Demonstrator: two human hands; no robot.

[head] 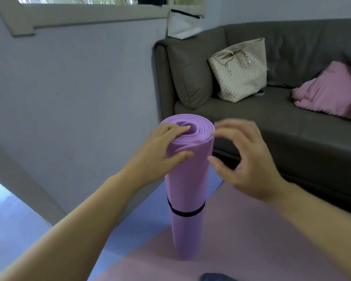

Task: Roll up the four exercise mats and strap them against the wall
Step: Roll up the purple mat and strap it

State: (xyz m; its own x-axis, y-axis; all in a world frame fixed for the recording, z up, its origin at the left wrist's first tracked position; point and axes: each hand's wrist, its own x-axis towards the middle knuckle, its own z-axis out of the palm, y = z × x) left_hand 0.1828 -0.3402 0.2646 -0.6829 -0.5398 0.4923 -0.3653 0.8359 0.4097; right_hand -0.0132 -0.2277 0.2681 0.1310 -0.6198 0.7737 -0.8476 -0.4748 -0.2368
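Standing on end on the pink mat (pixel 251 240), the rolled purple mat (pixel 186 179) was steadied at its top by the left grip (pixel 158 151). Its fingers lay over the spiral end and its thumb clamped the side, likely so the roll would neither tip nor loosen. The right grip (pixel 249 159) hovered, curved, just right of the top rim; blur hid whether it touched or held anything. One black strap (pixel 185 212) circled the roll low down, keeping the coil shut. Counted: one rolled mat, one strap, and two flat mats on the floor, the pink one and a blue mat (pixel 134 226) left of it by the wall (pixel 79 98), neither yet rolled. Far right stood a sofa (pixel 292 122) bearing one tote bag (pixel 241 72).
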